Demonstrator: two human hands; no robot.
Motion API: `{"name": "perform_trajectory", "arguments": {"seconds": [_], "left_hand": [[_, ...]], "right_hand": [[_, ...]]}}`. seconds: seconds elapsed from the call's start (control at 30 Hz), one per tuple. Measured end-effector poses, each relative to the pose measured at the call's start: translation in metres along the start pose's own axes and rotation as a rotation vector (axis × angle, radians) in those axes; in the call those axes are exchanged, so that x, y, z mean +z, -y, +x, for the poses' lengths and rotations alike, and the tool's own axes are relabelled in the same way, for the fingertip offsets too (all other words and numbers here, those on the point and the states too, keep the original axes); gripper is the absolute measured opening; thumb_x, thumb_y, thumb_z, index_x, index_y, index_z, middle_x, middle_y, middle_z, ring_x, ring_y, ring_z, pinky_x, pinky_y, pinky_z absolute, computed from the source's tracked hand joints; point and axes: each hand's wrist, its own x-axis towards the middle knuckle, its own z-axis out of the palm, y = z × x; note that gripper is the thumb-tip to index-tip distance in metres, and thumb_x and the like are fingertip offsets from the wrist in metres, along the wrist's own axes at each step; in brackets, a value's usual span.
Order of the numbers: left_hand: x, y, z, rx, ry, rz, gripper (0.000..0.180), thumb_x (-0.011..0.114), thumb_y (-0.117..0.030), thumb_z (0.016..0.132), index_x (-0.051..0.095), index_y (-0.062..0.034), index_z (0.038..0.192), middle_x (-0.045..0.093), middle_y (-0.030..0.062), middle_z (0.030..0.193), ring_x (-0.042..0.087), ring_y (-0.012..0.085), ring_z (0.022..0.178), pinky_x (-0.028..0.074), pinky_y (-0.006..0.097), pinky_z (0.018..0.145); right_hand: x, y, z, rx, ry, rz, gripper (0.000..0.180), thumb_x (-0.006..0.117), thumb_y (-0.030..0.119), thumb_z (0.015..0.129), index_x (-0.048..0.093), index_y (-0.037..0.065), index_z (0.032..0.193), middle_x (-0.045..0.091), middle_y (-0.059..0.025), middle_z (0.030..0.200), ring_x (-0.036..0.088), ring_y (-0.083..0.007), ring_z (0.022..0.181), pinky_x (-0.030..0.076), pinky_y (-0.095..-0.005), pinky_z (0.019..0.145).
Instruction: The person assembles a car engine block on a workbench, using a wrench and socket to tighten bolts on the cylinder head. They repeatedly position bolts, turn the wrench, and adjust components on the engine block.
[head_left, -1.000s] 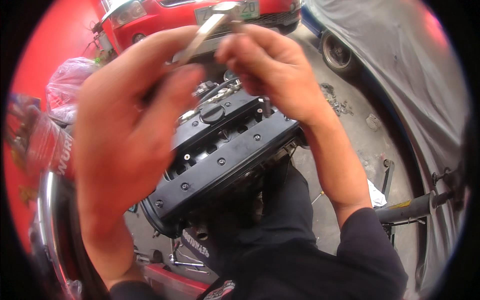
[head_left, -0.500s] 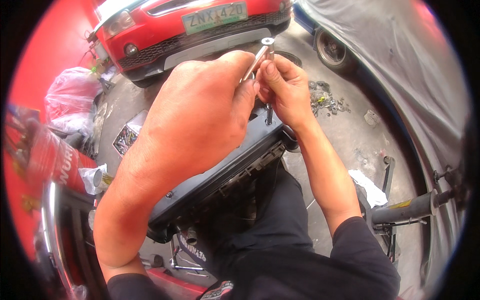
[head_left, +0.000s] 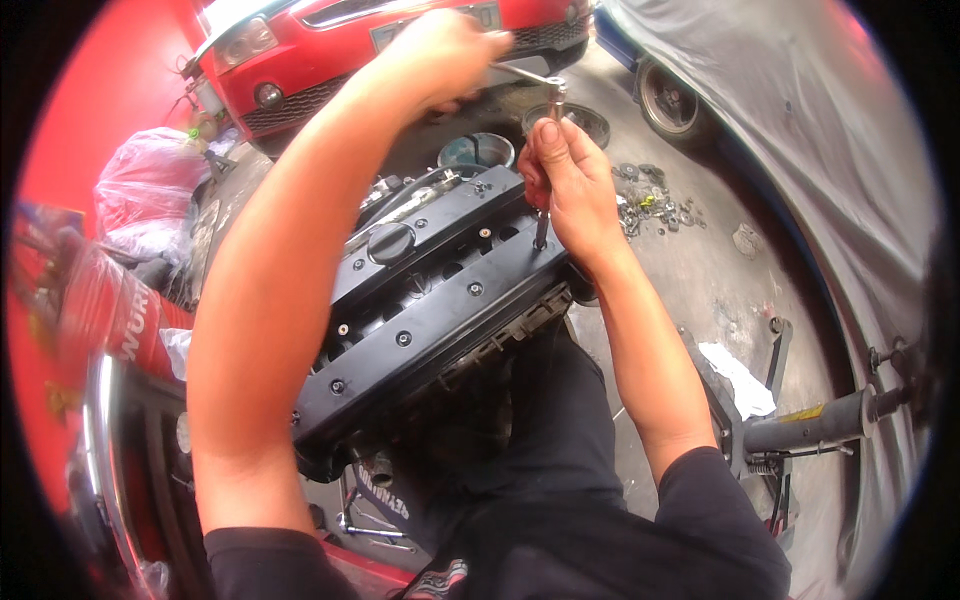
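My left hand [head_left: 450, 60], blurred by motion, is closed at the handle end of a chrome ratchet wrench [head_left: 525, 74], its fingers partly hidden. The ratchet's head sits on top of an upright socket extension [head_left: 541, 228]. Around that shaft wraps my right hand [head_left: 572, 185], thumb up, just under the head. The extension's lower end meets a bolt spot at the far right corner of a black engine valve cover [head_left: 440, 305]. Several bolts show along the cover, and a round black oil cap [head_left: 391, 243] stands on it.
Loose metal parts [head_left: 655, 205] lie on the floor to the right. Beyond the engine are a round basin [head_left: 477, 150] and a red car [head_left: 330, 60]. A grey cover [head_left: 790, 120] drapes a vehicle at right, near a jack-like metal tube [head_left: 810, 425]. A red drum [head_left: 125, 310] stands left.
My left hand has moved up and away to the left, swinging the ratchet handle round to point far left. The right hand stays on the extension. More of the valve cover shows.
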Motion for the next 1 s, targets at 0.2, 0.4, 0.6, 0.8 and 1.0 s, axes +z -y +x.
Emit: {"name": "perform_trajectory", "arguments": {"seconds": [0.2,0.4,0.6,0.8,1.0], "left_hand": [[0.035,-0.096,-0.054,0.656,0.186,0.259,0.040,0.070,-0.041,0.094,0.075,-0.0021,0.102,0.074,0.0198,0.092,0.073,0.0337,0.092,0.058,0.042,0.080],[-0.008,-0.051,-0.087,1.093,-0.059,0.752,0.033,0.057,-0.029,0.103,0.073,-0.0025,0.114,0.068,0.0202,0.076,0.070,0.0386,0.077,0.056,0.046,0.075],[0.001,-0.062,-0.042,0.344,0.202,0.347,0.057,0.050,-0.053,0.105,0.074,-0.0014,0.115,0.072,0.0245,0.085,0.072,0.0372,0.081,0.057,0.047,0.075],[-0.001,-0.095,-0.103,0.647,0.290,0.410,0.064,0.054,-0.059,0.101,0.075,0.0020,0.103,0.073,0.0231,0.087,0.073,0.0372,0.086,0.057,0.046,0.082],[-0.027,-0.039,-0.070,0.575,0.102,0.629,0.066,0.043,-0.060,0.105,0.077,-0.0040,0.106,0.070,0.0221,0.083,0.072,0.0372,0.084,0.054,0.047,0.082]], "right_hand": [[-0.009,-0.003,-0.006,0.007,-0.028,-0.308,0.031,0.057,0.036,0.108,0.060,0.006,0.105,0.062,-0.0034,0.083,0.057,-0.0113,0.074,0.047,-0.0271,0.066],[-0.021,0.000,0.002,-0.087,-0.033,-0.193,0.026,0.054,0.032,0.109,0.058,0.007,0.107,0.060,-0.0012,0.085,0.056,-0.0112,0.073,0.047,-0.0277,0.067],[0.000,0.008,0.009,-0.109,-0.007,-0.155,0.025,0.052,0.028,0.111,0.059,0.004,0.113,0.062,-0.0028,0.087,0.057,-0.0109,0.075,0.047,-0.0260,0.069],[-0.021,0.002,0.000,-0.054,-0.106,-0.452,0.045,0.066,0.035,0.102,0.057,0.001,0.131,0.064,-0.0127,0.126,0.062,-0.0208,0.107,0.052,-0.0363,0.090],[-0.008,0.007,0.009,-0.097,-0.002,-0.096,0.024,0.051,0.023,0.111,0.061,0.002,0.113,0.067,-0.0064,0.094,0.063,-0.0155,0.082,0.051,-0.0302,0.078]]}}
